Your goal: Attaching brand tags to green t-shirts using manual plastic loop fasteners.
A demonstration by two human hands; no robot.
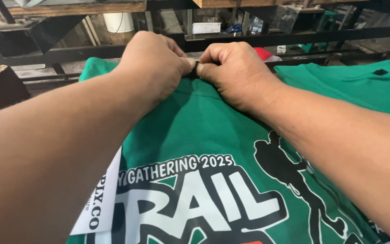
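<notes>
A green T-shirt (195, 126) lies flat in front of me, with white and black printed lettering and a black running figure on its near part. My left hand (152, 63) and my right hand (233, 72) meet at the shirt's far edge, at the collar. Both are closed, thumb against fingers, pinching the collar fabric between them. The pinched spot itself is mostly hidden by my fingers. My forearms cover the shirt's left and right sides.
A second green shirt (357, 83) with a small black neck label lies at the right. A white printed sheet (100, 203) sticks out under my left forearm. A black metal frame (294, 36) and wooden boards run across the back, and a dark block (1, 88) is at the left.
</notes>
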